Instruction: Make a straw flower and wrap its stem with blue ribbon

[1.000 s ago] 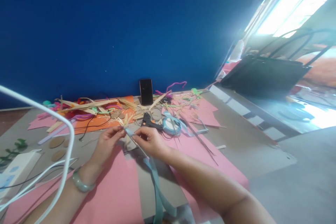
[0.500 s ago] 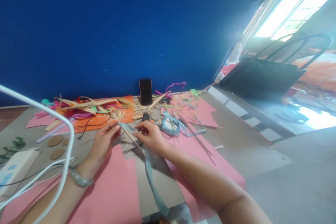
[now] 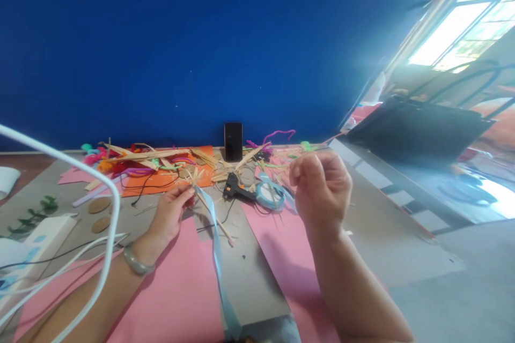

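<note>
my left fingers (image 3: 186, 194) are clamped on blue ribbon (image 3: 219, 262) and thin stick (image 3: 226, 232), above the table (image 3: 251, 278), ribbon running down to its near edge. if that pinch slackens, ribbon could slide off. right fingers (image 3: 317, 171) curled together, toward right edge; can't tell what's inside. left fingertips hide the join; ribbon's lower end unclear.

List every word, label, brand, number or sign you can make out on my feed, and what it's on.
No text can be read.
Orange sheet: pale marks, too blurred to read.
Power strip: blue patches, no legible lettering.
Phone: dark screen, no words visible.
Blue ribbon: no lettering visible.
</note>
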A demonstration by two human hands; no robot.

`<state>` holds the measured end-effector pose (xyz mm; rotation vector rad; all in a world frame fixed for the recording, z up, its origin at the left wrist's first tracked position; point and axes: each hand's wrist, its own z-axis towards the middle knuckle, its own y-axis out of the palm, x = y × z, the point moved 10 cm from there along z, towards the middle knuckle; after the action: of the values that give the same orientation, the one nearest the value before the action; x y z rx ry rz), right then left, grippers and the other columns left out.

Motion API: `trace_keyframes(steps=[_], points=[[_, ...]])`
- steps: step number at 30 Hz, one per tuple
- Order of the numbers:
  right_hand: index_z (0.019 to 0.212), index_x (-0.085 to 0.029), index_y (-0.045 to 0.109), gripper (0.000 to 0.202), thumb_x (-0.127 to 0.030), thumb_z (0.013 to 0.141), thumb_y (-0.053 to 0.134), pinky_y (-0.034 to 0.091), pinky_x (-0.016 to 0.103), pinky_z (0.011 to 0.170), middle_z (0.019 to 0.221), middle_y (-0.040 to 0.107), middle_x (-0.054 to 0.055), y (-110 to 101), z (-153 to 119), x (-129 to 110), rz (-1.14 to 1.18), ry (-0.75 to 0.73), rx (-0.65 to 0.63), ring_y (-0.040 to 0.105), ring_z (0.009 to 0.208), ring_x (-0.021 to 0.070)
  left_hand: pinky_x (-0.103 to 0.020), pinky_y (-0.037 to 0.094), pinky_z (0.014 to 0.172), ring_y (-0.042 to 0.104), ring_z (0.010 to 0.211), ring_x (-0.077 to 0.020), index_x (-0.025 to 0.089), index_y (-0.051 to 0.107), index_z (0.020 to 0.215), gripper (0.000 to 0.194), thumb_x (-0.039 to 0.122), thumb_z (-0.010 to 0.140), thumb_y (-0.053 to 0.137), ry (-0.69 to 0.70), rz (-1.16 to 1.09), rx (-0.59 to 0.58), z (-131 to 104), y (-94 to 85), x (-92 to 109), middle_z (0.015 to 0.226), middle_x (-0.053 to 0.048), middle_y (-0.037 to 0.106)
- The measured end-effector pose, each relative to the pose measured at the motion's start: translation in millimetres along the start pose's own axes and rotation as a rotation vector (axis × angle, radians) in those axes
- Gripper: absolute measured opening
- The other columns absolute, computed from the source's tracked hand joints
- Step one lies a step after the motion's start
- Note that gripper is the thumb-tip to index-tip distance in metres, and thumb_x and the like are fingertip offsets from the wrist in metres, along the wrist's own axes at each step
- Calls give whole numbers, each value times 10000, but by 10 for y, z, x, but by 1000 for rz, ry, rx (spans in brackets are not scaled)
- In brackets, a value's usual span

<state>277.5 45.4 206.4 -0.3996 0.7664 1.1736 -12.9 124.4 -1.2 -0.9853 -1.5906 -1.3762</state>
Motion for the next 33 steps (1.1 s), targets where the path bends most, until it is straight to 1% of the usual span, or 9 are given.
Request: trace_keyframes(steps=[6, 10, 12, 13, 14, 16, 19, 22, 33], points=[[648, -209, 454, 420, -382, 1016, 348, 400, 257, 548, 551, 513, -18, 510, -334, 52, -136, 63, -435, 462, 494, 108, -217, 394, 557, 513, 538, -88, 143, 669, 712, 236, 311, 595, 788, 25, 3, 8, -20, 32, 125, 586, 21, 599], [592, -193, 497, 442, -361, 987, 391, 370, 251, 543, 534, 516, -9, 821, -586, 287, -370, 114, -806, 474, 499, 114, -213, 387, 546, 507, 530, -86, 144, 659, 685, 253, 326, 574, 796, 30, -4, 25, -20, 34, 177, 571, 21, 586], [815, -178, 626, 167, -270, 909, 523, 390, 260, 622, 693, 619, 18, 919, -689, 531, -612, 139, -967, 558, 632, 149, -209, 386, 544, 503, 526, -81, 147, 661, 686, 252, 326, 573, 798, 36, -20, 29, -22, 35, 177, 573, 23, 586], [1017, -179, 633, 178, -206, 852, 575, 397, 278, 692, 837, 659, 46, 945, -723, 665, -770, 130, -1025, 594, 756, 182, -204, 380, 539, 495, 520, -76, 148, 663, 688, 247, 321, 575, 798, 43, -24, 29, -24, 35, 174, 572, 26, 584], [1191, -184, 578, 398, -153, 795, 605, 389, 307, 766, 983, 660, 81, 958, -739, 792, -937, 105, -1057, 597, 890, 225, -199, 376, 536, 490, 516, -71, 149, 670, 698, 241, 315, 579, 799, 50, -26, 27, -26, 37, 169, 576, 29, 586], [1289, -174, 515, 553, -121, 747, 613, 348, 369, 850, 1116, 624, 137, 973, -774, 1037, -1208, 66, -1096, 559, 1039, 296, -192, 377, 537, 490, 519, -65, 146, 683, 716, 227, 299, 594, 798, 61, -22, 20, -31, 42, 153, 594, 28, 596], [1138, -152, 590, 338, -146, 803, 555, 310, 400, 848, 1070, 635, 159, 1011, -874, 1347, -1382, 35, -1138, 567, 1013, 319, -199, 412, 561, 521, 544, -73, 138, 701, 739, 228, 293, 605, 801, 52, -23, 13, -27, 42, 107, 613, 20, 612], [1151, -142, 567, 325, -126, 831, 513, 291, 400, 824, 1006, 655, 157, 1029, -923, 1532, -1438, -14, -1107, 583, 962, 314, -206, 439, 554, 548, 534, -79, 134, 703, 742, 263, 298, 577, 825, 6, -44, 21, -6, 28, 27, 614, 11, 638], [1088, -105, 547, 268, -86, 825, 496, 311, 371, 771, 957, 637, 148, 1012, -862, 1659, -1462, -51, -1013, 583, 917, 308, -209, 517, 561, 624, 543, -100, 118, 687, 764, 283, 253, 563, 835, -118, -114, 26, 8, 37, -129, 636, -18, 686]])
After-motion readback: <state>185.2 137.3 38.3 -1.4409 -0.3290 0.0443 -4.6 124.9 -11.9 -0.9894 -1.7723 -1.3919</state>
